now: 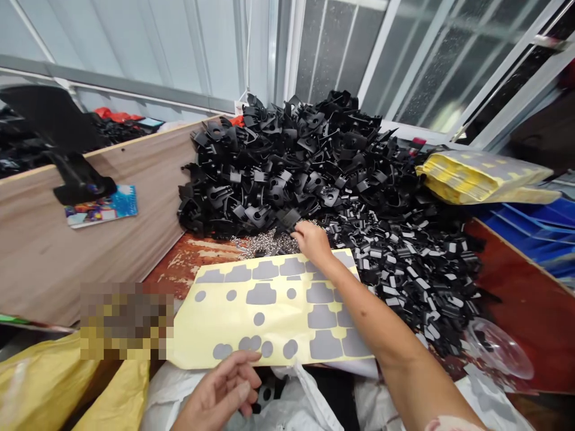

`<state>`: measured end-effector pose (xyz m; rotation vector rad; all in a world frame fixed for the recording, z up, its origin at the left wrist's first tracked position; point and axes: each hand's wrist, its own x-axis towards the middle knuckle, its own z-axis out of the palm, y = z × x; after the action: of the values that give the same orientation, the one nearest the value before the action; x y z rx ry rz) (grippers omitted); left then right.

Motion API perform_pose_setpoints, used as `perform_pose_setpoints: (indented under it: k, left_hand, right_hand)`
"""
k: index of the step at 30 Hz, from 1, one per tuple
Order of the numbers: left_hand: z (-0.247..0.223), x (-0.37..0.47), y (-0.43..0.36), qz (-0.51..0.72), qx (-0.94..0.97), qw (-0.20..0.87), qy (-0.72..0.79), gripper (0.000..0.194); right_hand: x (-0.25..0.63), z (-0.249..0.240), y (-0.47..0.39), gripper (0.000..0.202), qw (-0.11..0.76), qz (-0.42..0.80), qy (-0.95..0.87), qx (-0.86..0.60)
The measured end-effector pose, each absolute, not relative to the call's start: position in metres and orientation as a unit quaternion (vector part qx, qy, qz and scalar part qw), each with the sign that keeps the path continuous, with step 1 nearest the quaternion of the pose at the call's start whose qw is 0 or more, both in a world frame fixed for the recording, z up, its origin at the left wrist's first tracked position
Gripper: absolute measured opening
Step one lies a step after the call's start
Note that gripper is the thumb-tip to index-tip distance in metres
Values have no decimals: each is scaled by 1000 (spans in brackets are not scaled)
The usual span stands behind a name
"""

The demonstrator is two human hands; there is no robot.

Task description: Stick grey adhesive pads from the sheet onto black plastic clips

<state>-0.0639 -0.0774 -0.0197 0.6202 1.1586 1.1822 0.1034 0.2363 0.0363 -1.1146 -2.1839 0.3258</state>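
Observation:
My right hand [314,242] reaches forward over the sheet, fingers closed on a flat black plastic piece [287,219] at the front of a big heap of black plastic parts [309,149]. Beneath that arm lies a yellow backing sheet [278,308] carrying grey stickers, some round and some T-shaped. At the sheet's near edge my left hand [227,386] is palm up, its fingers loosely curled and apart, with nothing visible in it. Just beyond those fingers a black part [266,393] shows above a white plastic bag [287,413]. Small screws [269,244] lie in a pile by my right hand.
Small black and white pieces [404,263] spread to the right, with a clear plastic lid [498,347] near them. A stack of yellow sheets [485,173] stands at back right. A wooden board [153,173] borders the left, with a black stand [81,173] on it.

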Motion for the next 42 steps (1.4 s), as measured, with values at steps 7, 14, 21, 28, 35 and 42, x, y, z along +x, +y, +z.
perform_pose_setpoints:
  k: [7, 14, 21, 28, 35, 42]
  left_hand:
    - [7, -53, -28, 611, 86, 668, 416, 77]
    - [28, -67, 29, 631, 180, 646, 389, 47]
    - [53, -78, 105, 552, 253, 657, 447, 24]
    - [31, -64, 106, 514, 238, 689, 453, 23]
    - [33, -105, 67, 615, 266, 598, 440, 48]
    - [-18, -107, 32, 637, 147, 568, 501, 49]
  right_hand:
    - [125, 6, 98, 26, 271, 27, -939, -209]
    - [105, 2, 75, 32, 329, 185, -885, -271]
    - [100, 7, 127, 57, 399, 427, -754, -299]
    - [117, -9, 127, 49, 365, 313, -842, -243]
    - [134, -1, 99, 33, 418, 348, -739, -396]
    - [106, -40, 74, 34, 367, 315, -783, -390]
